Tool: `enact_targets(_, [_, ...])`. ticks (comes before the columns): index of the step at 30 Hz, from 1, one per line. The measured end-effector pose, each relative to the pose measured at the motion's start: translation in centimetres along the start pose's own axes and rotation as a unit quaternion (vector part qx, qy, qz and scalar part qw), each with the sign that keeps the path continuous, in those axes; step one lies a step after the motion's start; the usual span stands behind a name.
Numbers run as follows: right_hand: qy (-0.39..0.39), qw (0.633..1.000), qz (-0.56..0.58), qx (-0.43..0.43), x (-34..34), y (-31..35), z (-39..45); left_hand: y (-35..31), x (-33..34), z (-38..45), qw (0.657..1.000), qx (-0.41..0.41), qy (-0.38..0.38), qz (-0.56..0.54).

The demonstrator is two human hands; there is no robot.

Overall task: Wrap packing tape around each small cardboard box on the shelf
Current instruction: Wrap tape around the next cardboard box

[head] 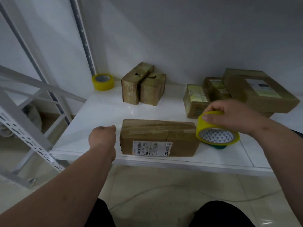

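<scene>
A long box [159, 138] lies at the front edge of the shelf [101, 110], with tape seen across its top. A yellow tape roll [217, 128] is held at its right end by the right hand [232, 115], fingers curled round it. The left hand [102, 136] is clenched beside the box's left end; whether anything is pinched cannot be told. The box looks to be mid-wrap. Next, the roll probably needs to be pulled around the box while the box is held steady.
</scene>
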State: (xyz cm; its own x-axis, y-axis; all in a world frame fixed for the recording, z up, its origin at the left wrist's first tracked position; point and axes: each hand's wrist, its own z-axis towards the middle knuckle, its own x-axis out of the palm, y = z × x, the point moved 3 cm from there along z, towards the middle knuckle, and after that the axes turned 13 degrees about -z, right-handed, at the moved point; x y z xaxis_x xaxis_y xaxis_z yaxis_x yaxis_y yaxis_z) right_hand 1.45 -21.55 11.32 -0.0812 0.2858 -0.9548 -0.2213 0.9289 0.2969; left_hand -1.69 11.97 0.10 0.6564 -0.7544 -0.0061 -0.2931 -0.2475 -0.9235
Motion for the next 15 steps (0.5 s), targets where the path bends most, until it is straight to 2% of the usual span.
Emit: enact_targets(15, [-0.001, 0.993, -0.115, 0.003, 1.1, 0.2, 0.7, 1.1, 0.1, 0.4, 0.996, 0.066, -0.048, 0.022])
